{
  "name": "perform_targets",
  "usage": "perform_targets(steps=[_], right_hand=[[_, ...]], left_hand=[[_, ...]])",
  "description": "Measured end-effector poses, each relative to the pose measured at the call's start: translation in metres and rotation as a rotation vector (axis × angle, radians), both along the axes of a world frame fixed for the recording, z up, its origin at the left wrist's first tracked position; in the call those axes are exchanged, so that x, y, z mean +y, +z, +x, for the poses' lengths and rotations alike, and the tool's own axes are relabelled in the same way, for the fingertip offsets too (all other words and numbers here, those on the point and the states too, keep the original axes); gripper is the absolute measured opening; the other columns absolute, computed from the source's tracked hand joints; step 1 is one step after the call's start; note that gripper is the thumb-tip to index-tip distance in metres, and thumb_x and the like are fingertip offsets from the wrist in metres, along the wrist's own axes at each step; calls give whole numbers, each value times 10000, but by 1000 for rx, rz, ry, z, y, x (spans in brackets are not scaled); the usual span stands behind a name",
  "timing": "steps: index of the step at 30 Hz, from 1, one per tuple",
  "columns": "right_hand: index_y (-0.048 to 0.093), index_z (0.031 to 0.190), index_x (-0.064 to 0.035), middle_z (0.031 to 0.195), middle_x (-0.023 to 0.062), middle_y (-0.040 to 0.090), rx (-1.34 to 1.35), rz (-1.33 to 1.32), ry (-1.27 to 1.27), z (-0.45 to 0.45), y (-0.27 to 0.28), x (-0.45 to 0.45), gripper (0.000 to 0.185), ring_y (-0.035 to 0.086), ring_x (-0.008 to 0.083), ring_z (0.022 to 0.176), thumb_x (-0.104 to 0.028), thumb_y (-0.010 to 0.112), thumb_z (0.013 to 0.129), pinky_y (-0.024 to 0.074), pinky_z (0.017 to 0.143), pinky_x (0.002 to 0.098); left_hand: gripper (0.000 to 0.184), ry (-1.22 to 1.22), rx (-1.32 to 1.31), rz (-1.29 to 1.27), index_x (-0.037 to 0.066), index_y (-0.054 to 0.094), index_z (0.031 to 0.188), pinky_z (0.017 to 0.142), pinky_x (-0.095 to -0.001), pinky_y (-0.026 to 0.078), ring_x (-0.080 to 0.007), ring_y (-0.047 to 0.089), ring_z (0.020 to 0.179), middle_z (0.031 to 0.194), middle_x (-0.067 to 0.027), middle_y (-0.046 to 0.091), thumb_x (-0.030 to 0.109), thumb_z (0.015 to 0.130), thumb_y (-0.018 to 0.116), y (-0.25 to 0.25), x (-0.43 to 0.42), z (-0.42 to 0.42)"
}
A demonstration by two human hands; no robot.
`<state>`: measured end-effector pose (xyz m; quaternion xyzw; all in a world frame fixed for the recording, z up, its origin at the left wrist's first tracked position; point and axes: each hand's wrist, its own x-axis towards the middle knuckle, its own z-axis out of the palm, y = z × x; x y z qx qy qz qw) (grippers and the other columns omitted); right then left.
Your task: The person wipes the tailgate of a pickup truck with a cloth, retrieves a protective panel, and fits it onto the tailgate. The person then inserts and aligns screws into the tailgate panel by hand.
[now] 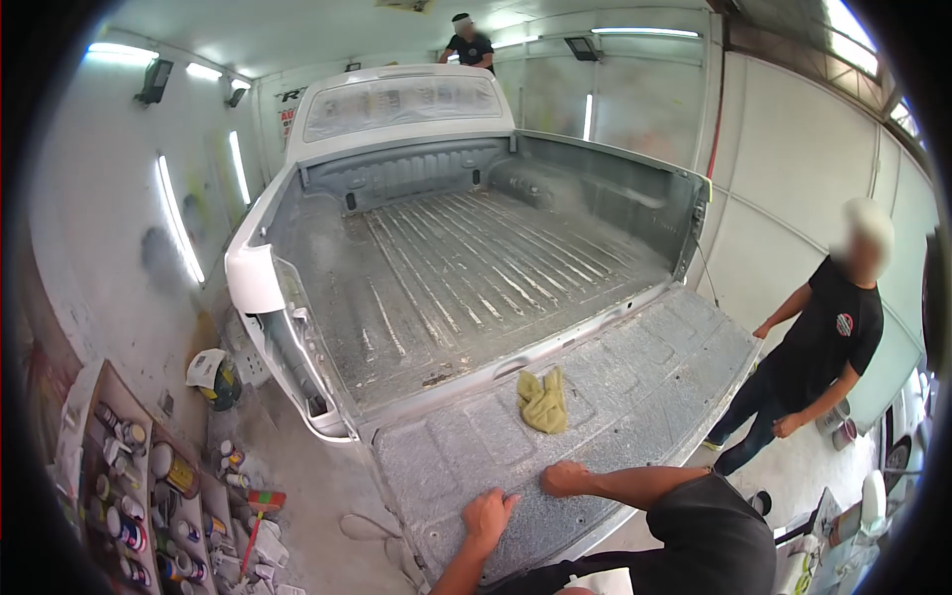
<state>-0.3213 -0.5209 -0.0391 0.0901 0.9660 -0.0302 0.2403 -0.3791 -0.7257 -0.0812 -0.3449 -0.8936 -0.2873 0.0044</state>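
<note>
Dusty grey ribbing covers the lowered tailgate [635,367] of a white pickup truck. On its inner face rests my left hand [486,518], fingers curled under and thumb sticking out to the right. A little farther up and to the right, my right hand [565,479] is closed in a fist against the same surface. I see nothing held in either hand. Beyond them, apart from both, a crumpled yellow-green cloth [542,402] lies on the tailgate.
The ribbed truck bed [476,258] stretches ahead. A person in a black shirt [818,337] stands right of the tailgate; another person [470,48] is behind the cab. At left are a shelf of paint cans [129,496], a red broom [264,501] and a bucket [220,382].
</note>
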Motion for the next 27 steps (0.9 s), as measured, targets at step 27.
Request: perform_targets(steps=[27], right_hand=[[738,950,-54,940,141,713,12,90,64,-1,21,-10,230,704,290,882,-173,622,791,549,624,424]], left_hand=[[362,30,-2,-100,84,683,884,640,-433,521,-324,675,736,825,-122,696,443,837,673,17,2,2]])
